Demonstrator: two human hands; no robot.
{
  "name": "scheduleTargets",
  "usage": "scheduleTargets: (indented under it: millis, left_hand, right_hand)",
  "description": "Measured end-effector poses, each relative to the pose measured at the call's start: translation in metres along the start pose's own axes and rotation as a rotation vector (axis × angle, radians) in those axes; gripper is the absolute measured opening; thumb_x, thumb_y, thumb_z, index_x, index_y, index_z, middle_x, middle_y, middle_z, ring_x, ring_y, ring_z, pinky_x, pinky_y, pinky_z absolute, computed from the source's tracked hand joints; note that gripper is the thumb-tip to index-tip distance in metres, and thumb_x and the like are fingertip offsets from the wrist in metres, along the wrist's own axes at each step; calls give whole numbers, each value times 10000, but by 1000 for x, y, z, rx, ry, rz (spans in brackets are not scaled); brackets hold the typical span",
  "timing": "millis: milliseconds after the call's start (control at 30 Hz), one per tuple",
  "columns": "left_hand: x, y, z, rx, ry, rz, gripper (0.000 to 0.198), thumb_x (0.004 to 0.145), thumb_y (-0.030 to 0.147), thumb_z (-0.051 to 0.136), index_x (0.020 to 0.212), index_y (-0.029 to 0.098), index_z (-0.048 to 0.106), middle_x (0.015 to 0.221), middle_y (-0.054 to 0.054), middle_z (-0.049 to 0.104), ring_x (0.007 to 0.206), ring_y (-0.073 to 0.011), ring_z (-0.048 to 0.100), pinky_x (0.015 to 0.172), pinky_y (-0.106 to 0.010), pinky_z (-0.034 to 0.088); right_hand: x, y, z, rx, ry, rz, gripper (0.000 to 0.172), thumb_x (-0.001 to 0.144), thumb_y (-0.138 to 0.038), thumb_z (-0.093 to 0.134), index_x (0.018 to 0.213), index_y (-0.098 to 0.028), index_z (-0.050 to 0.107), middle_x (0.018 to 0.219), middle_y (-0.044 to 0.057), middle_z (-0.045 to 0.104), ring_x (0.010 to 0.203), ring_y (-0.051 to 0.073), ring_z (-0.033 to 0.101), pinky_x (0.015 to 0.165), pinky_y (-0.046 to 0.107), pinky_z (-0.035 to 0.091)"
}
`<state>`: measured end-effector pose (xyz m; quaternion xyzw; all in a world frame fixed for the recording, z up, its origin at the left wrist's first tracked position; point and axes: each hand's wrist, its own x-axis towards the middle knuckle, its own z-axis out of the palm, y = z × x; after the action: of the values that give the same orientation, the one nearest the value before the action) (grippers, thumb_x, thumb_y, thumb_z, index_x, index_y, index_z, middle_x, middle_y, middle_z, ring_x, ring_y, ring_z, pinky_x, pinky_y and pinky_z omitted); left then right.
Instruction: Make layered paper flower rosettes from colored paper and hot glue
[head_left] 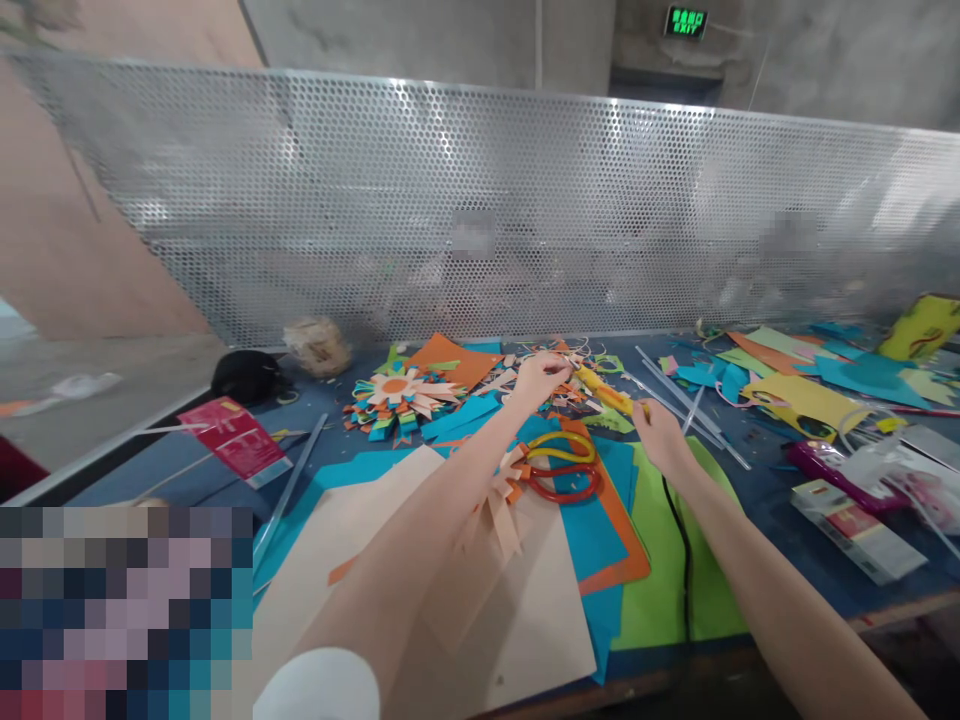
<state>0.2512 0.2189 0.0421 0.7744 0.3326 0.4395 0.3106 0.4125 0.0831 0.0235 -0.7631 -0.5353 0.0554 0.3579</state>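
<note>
My right hand [658,432] grips a yellow glue gun [606,392], its black cord [684,560] hanging down past the table edge. The gun's nozzle points up and left, towards my left hand [543,376]. That hand is closed in a pinch beside the nozzle; whatever is between its fingers is too small to make out. Below my hands lie scissors with a yellow and a red handle loop [564,484]. Left of my left hand sits a layered paper flower [399,388] in peach, orange, green and blue. Paper strips [504,500] lie partly behind my left forearm.
Peach sheets [525,620], blue sheets and a green sheet [667,590] cover the table front. Clear glue sticks [686,400] lie right of the gun. A purple tool [844,475] and a packet [859,530] are farther right. A perforated metal screen [480,160] stands behind.
</note>
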Motion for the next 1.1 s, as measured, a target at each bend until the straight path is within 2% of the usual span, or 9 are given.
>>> scheduleTargets:
  millis: [233,367,533,700,867,1100]
  left_hand:
    - [1,-10,-4,-30,1,-13,215,744,283,560,811,139,705,793,-36,699,732,-176,617,622,-243,476]
    - [2,-15,-9,-16,-3,-2,233,767,293,538,834,137,698,848,-44,698,784,-179,611,669,-245,468]
    - [-2,-12,-7,27,-76,33,240,743,337,572,815,145,695,774,-34,689,727,-177,604,649,-245,459]
    - [-5,-12,3,62,-142,59,147,661,279,652,718,144,674,715,-30,669,678,-162,591,630,-235,447]
    - [-4,-13,6,83,-105,42,160,704,267,593,722,135,681,675,-41,655,650,-165,578,627,-253,432]
    - [-2,-11,7,38,-34,3,104,659,179,603,701,147,693,608,-12,629,614,-151,552,632,-255,423]
  right_hand:
    - [2,1,-2,-12,21,52,286,862,-326,289,711,-185,488,626,45,552,547,161,487,506,257,309]
    - [2,1,-3,-13,25,73,280,861,-330,290,694,-190,465,610,41,538,523,157,470,488,257,291]
    - [1,-1,-3,-7,-4,56,281,855,-320,291,704,-183,483,626,50,552,545,164,490,505,260,312]
    - [1,-2,-1,-1,-13,34,303,846,-320,295,756,-165,539,675,65,587,605,175,517,540,261,329]
    - [-1,-4,0,-5,-25,47,319,842,-321,294,801,-153,562,653,60,587,583,171,514,517,253,325]
    - [0,-5,-2,-19,-29,41,286,833,-311,315,758,-164,548,643,48,565,605,172,509,547,251,324]
